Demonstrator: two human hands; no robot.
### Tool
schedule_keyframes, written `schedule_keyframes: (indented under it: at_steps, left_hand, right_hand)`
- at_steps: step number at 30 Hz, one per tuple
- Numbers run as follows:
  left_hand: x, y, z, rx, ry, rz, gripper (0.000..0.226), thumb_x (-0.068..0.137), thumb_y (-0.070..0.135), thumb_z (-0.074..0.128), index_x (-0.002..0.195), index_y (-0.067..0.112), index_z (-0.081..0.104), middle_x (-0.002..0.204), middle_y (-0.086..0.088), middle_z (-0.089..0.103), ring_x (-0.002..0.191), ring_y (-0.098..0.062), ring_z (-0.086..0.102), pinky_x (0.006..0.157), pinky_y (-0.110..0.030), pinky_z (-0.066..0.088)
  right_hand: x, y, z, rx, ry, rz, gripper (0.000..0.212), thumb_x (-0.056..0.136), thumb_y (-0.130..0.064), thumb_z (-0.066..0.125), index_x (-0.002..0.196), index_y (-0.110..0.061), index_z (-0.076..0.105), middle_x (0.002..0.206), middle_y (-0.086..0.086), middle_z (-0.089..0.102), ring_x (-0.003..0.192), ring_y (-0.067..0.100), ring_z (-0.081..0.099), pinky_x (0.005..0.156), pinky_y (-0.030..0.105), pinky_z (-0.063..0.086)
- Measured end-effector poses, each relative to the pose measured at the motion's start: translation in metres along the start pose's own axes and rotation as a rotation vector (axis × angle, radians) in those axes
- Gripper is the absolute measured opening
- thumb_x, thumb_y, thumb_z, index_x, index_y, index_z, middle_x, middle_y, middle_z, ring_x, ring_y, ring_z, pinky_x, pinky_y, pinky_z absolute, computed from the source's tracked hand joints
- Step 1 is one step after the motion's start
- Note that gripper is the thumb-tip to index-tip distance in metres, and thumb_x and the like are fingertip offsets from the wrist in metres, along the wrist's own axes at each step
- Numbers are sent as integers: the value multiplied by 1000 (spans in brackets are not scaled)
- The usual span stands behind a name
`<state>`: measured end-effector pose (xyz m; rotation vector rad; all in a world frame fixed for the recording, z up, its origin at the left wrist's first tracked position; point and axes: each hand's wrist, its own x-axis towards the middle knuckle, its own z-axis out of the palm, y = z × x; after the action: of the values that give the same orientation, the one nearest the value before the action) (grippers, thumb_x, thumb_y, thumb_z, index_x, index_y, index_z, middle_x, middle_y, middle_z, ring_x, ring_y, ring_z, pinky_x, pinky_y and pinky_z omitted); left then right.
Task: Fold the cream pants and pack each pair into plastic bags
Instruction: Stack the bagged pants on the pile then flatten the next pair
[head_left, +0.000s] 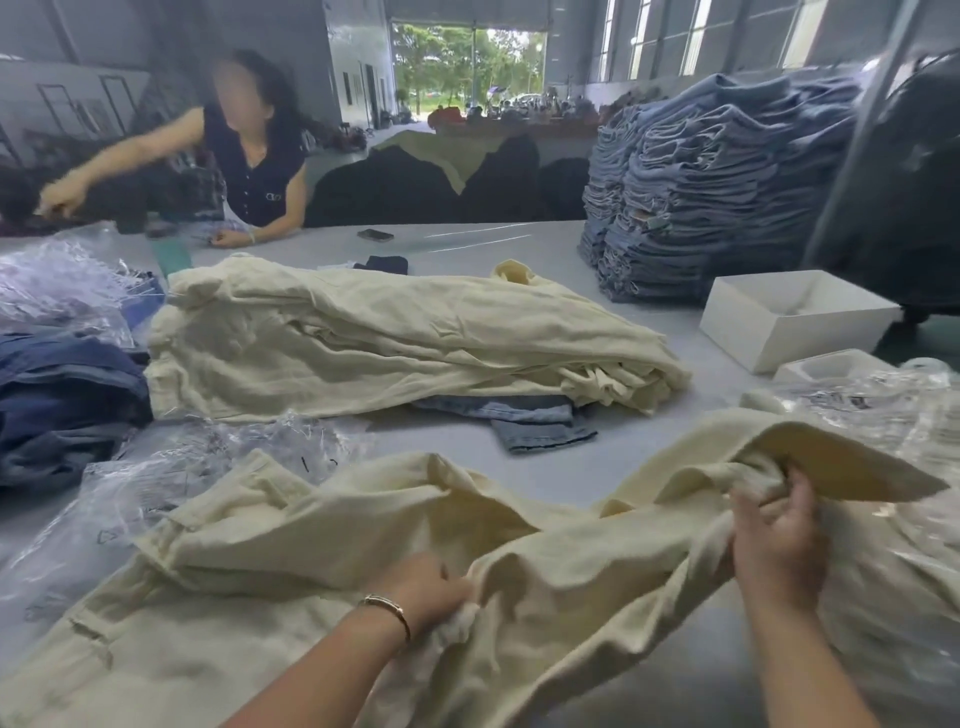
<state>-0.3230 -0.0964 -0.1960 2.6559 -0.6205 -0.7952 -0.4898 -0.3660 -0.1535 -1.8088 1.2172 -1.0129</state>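
The left hand (431, 584) grips a bunched fold of the cream pants (322, 561) lying crumpled on the table (519, 244); the raised right hand (779, 535) clutches a lifted leg.

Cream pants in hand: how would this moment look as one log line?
step: folding | left hand: grips cream pants | right hand: grips leg fabric | plastic bags: unused

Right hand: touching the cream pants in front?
Touching. Head view shows the right hand with fingers curled into a bunched fold of the cream pants.
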Motion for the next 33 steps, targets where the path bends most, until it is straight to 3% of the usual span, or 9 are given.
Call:
schedule_keyframes:
  at_steps: [5, 8, 12, 16, 21, 23, 26, 28, 33]
  left_hand:
    - [5, -5, 27, 133, 534, -76, 31, 91, 51, 47, 88, 25, 63, 101, 3, 67, 105, -21, 58, 82, -30, 43]
    - [-1, 12, 67, 149, 538, 69, 35, 86, 59, 48, 87, 28, 63, 97, 9, 63, 104, -11, 53, 85, -28, 38]
    - [-6, 26, 100, 324, 444, 70, 44, 83, 67, 40, 99, 32, 61, 106, 17, 57, 107, -7, 55, 93, -33, 36]
    - [-11, 21, 104, 409, 766, 124, 68, 95, 57, 19, 59, 26, 67, 69, 3, 64, 62, -23, 65, 56, -37, 50]
    - [-16, 26, 93, 395, 734, -61, 26, 63, 33, 47, 54, 23, 70, 81, -12, 69, 70, -33, 67, 62, -49, 53]
    - [-19, 38, 84, 321, 648, 8, 20, 58, 34, 54, 60, 25, 72, 86, -10, 70, 76, -33, 68, 65, -49, 55]
    - [-12, 69, 84, 323, 522, 234, 37, 73, 42, 47, 97, 31, 72, 112, 4, 66, 103, -23, 64, 87, -34, 52]
    - [-7, 81, 97, 275, 218, 332, 45, 82, 52, 52, 124, 38, 58, 138, 16, 47, 129, -9, 43, 106, -29, 36]
    - [-4, 108, 123, -6, 4, 339, 11, 85, 44, 61, 90, 36, 67, 96, 20, 61, 95, 5, 56, 84, -9, 41]
  right_hand:
    - [17, 37, -7, -727, -859, 90, 17, 79, -30, 63, 86, -15, 64, 96, 16, 71, 90, 30, 69, 75, 32, 55]
    - [19, 47, -14, -786, -1011, 86, 15, 73, -32, 58, 78, -17, 57, 57, 0, 67, 48, 20, 66, 56, 25, 51]
    - [28, 56, -16, -690, -1029, -24, 20, 78, -32, 57, 95, -24, 52, 78, -5, 64, 63, 16, 65, 73, 27, 53]
    - [32, 56, -26, -581, -874, 15, 22, 86, -43, 53, 90, -22, 53, 87, 5, 69, 79, 24, 68, 79, 29, 51]
    - [39, 43, -45, -245, -129, -338, 9, 75, -7, 73, 77, -13, 66, 73, 16, 66, 68, 35, 62, 58, 32, 39]
    - [47, 38, -48, -327, 71, -497, 38, 61, 2, 79, 96, -8, 68, 92, 20, 65, 82, 39, 62, 64, 36, 43]
    - [70, 31, -41, -758, -173, -513, 81, 68, -15, 72, 142, -24, 40, 151, 16, 28, 138, 36, 24, 108, 48, 21]
    - [86, 26, -32, -952, -388, -423, 57, 81, -20, 55, 135, -33, 42, 150, 4, 33, 140, 24, 24, 116, 46, 9]
    - [129, -4, -32, -380, -286, -242, 14, 89, -5, 45, 89, -8, 59, 96, 22, 63, 84, 33, 55, 71, 35, 38]
